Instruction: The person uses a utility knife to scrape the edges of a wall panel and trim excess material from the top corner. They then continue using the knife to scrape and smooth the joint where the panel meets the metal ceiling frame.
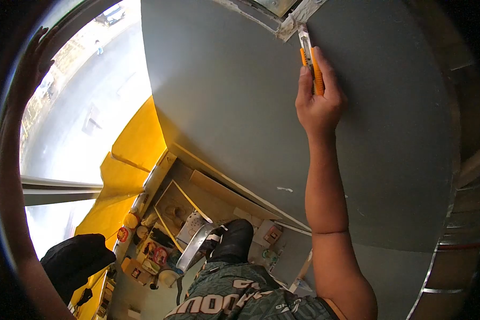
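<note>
My right hand (321, 101) is raised against the grey wall (240, 101), closed around a utility knife (310, 61) with an orange grip. The knife's blade end points up and meets the torn whitish strip (289, 28) at the corner of an opening in the wall. At the far left edge, dark and distorted by the lens, my left hand (33, 61) is held up beside the bright window opening. Its thumb and fingers stand apart, and nothing shows in them.
Yellow sheeting (138, 138) hangs along the window ledge. Below are a metal ladder-like frame (194, 248), yellow bars, a speckled bucket (194, 223), and several tubs and boxes on the floor. A black cloth (77, 261) lies at lower left. Cars and a person show outside.
</note>
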